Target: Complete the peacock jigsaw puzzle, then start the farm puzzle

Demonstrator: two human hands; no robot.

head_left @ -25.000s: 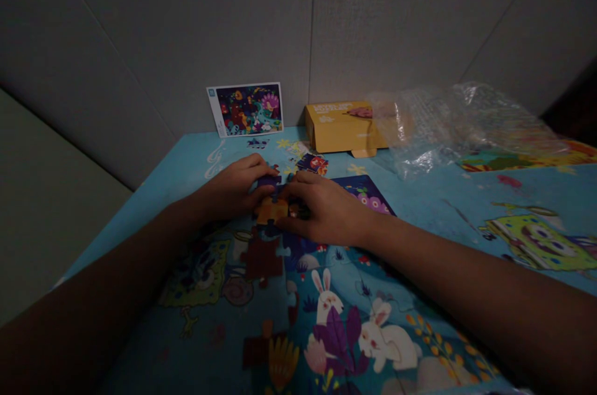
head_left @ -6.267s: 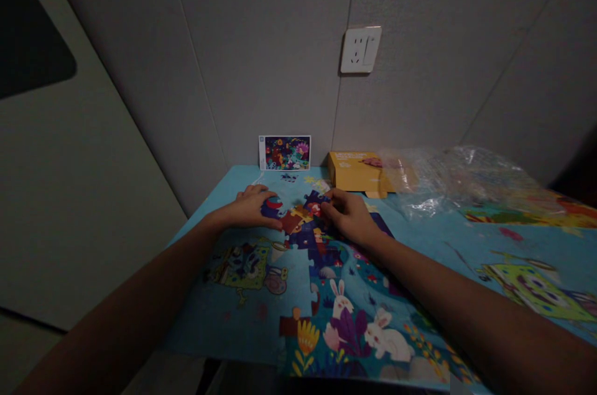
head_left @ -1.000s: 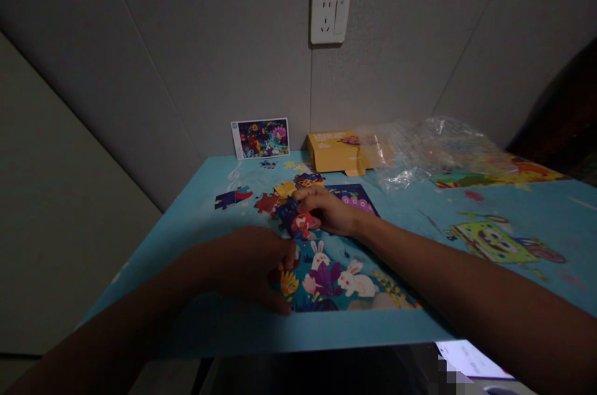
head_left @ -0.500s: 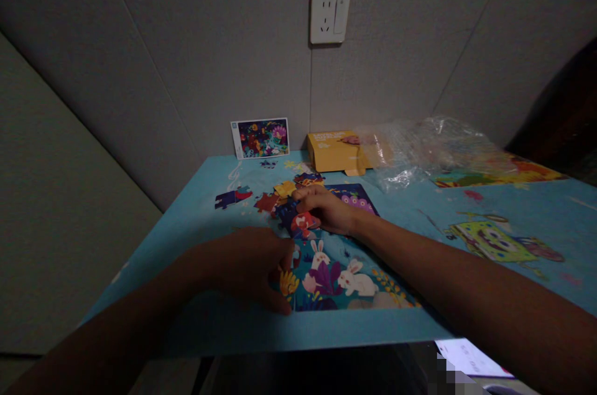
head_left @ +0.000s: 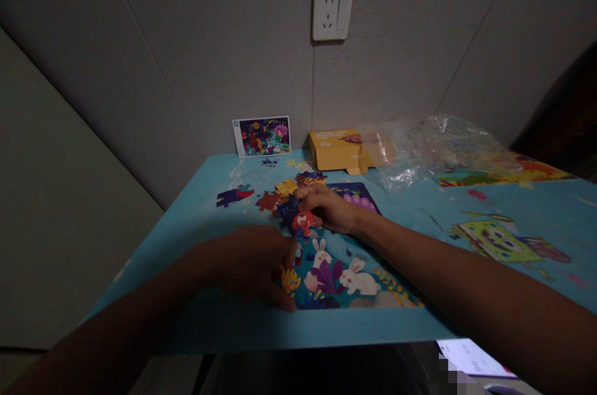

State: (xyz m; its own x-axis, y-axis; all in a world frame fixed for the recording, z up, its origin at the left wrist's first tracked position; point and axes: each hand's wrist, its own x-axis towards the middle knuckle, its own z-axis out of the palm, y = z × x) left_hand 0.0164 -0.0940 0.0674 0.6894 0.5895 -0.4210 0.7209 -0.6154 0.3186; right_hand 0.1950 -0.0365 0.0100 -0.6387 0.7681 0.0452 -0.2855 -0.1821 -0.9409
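A: Any containers?

B: A yellow box (head_left: 339, 150) lies by the wall; its contents are hidden. A clear plastic bag (head_left: 429, 146) sits beside it.

A: And the hands?

B: The left hand (head_left: 252, 264) rests curled on the puzzle (head_left: 345, 270)'s left edge near the table (head_left: 196, 214)'s front. The right hand (head_left: 329, 208) pinches a red piece (head_left: 304, 221) at its top.

A: The room?

B: Grey wall, a socket (head_left: 333, 10), a reference card (head_left: 262, 136).

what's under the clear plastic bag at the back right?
The plastic bag lies on the blue table cover, overlapping the yellow box's right end and a colourful printed sheet. The crinkled film hides anything inside.
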